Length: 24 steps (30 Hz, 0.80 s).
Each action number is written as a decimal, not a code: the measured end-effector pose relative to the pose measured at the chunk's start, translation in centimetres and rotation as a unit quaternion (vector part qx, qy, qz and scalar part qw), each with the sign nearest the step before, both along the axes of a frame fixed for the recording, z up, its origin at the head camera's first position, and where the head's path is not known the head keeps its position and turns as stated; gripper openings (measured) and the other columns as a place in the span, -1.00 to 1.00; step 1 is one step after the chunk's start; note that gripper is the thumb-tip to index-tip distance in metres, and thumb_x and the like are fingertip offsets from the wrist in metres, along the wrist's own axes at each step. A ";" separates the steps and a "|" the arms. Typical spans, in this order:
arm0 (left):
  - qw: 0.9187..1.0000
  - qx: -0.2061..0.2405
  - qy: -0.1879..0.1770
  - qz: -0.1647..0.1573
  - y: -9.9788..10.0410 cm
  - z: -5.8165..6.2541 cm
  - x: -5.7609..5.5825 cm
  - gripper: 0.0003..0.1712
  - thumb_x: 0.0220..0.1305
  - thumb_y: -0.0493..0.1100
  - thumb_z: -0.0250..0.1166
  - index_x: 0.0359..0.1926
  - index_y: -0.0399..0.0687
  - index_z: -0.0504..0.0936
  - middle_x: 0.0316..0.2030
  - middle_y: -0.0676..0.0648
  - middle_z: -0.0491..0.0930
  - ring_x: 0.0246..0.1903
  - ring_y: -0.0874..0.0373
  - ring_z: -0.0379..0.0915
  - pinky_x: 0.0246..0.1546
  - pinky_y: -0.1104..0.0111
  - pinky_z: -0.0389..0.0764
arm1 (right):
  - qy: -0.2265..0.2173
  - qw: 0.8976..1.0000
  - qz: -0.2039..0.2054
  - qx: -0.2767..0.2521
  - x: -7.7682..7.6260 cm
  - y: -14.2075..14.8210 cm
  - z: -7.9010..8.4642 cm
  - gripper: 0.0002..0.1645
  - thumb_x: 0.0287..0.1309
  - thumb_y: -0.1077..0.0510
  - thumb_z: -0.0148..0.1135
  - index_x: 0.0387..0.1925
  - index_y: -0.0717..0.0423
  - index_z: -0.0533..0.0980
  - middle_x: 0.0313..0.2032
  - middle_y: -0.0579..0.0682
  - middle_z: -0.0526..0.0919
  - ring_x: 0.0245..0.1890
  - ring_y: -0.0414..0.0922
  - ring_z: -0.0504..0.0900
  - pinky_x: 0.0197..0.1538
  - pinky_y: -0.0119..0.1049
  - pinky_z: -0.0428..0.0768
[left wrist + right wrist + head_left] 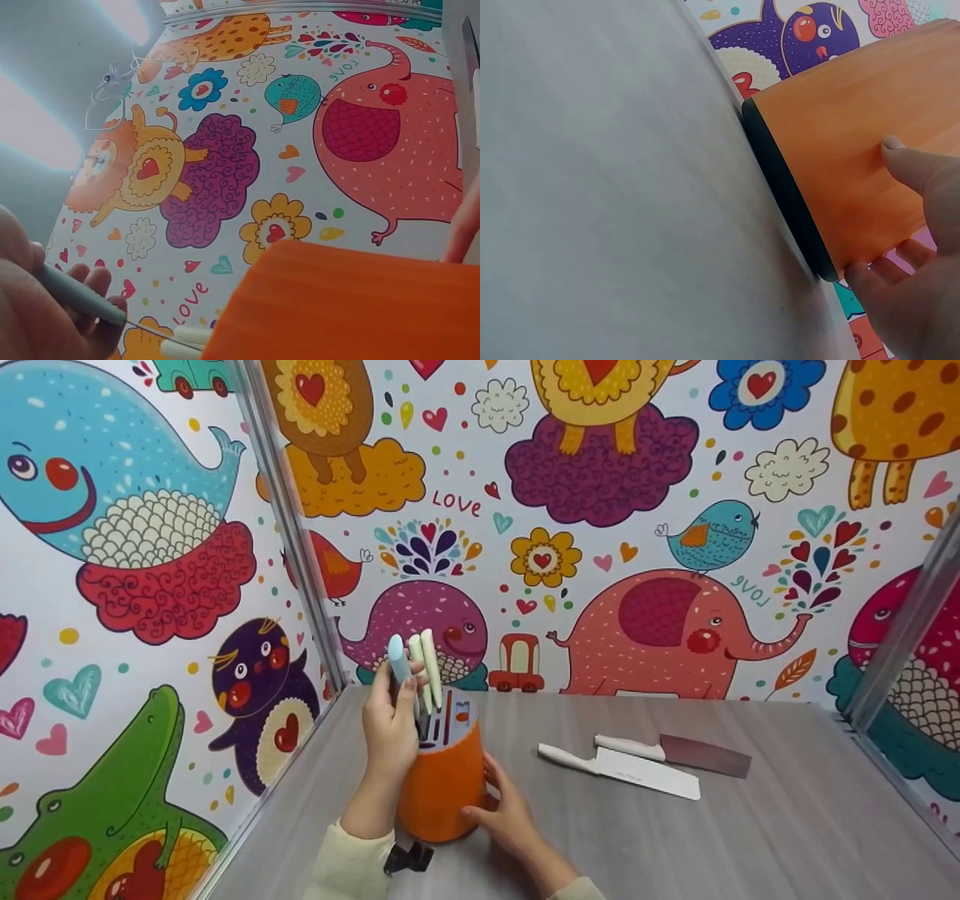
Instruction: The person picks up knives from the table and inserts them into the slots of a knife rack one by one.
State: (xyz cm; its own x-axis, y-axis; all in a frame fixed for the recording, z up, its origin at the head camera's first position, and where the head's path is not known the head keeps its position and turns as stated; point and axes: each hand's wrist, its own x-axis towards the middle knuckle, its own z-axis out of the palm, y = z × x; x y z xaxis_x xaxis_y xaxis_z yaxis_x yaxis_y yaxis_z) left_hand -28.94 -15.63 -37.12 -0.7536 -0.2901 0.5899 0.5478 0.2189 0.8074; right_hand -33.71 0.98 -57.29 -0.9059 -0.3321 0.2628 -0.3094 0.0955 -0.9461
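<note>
An orange knife block (442, 795) stands on the table, its slotted top facing up. My left hand (388, 731) grips the light blue handle of a knife (399, 660) at the block's left side. In the left wrist view a thin strip of this knife's blade shows between the handle (79, 294) and the block (352, 300); the rest is hidden. Two knives with cream handles (430, 667) stick up from the slots beside it. Low on the block's right side, my right hand (510, 814) holds it, thumb on the near face and fingers round the far side (889, 270).
To the right on the grey table (600, 840) lie a white-bladed knife (649, 772) and, behind it, a cleaver with a brownish blade (705, 754). Both have white handles and their blades point right. Printed cartoon walls (637, 540) enclose the back and sides.
</note>
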 end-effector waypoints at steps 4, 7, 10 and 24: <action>1.000 -0.005 -0.022 0.006 -0.1 -0.7 -0.4 -0.53 0.52 -0.16 0.03 0.38 -0.09 0.32 0.12 -0.07 0.61 0.07 0.08 0.60 0.23 0.17 0.54 | -0.005 1.000 0.006 -0.009 0.1 0.0 0.2 0.12 -0.01 0.11 0.52 0.51 -0.17 0.11 0.46 0.05 0.27 0.43 0.13 0.29 0.41 0.12 0.33; 0.999 -0.002 -0.034 0.008 -0.1 -1.0 -0.7 -0.51 0.52 -0.17 0.02 0.41 -0.09 0.29 0.12 -0.08 0.62 0.05 0.07 0.61 0.20 0.17 0.56 | -0.012 1.000 0.008 -0.012 0.1 0.0 0.2 0.12 0.00 0.14 0.52 0.51 -0.17 0.10 0.46 0.06 0.27 0.44 0.13 0.28 0.41 0.14 0.31; 0.999 0.001 -0.046 0.008 -0.1 -1.4 -0.8 -0.52 0.53 -0.16 0.01 0.39 -0.09 0.31 0.11 -0.10 0.62 0.05 0.06 0.60 0.19 0.18 0.58 | -0.020 1.000 0.004 -0.014 0.2 -0.1 0.3 0.12 0.01 0.18 0.51 0.52 -0.13 0.09 0.47 0.08 0.25 0.44 0.15 0.27 0.42 0.17 0.29; 0.997 0.009 -0.079 0.024 -0.1 -3.5 -1.8 -0.62 0.55 -0.11 -0.01 0.23 -0.18 0.46 -0.02 -0.21 0.67 -0.05 0.03 0.59 0.13 0.12 0.54 | 0.004 1.000 0.000 -0.005 0.1 0.0 0.0 0.12 -0.01 0.10 0.52 0.51 -0.19 0.11 0.46 0.08 0.27 0.42 0.16 0.30 0.39 0.12 0.35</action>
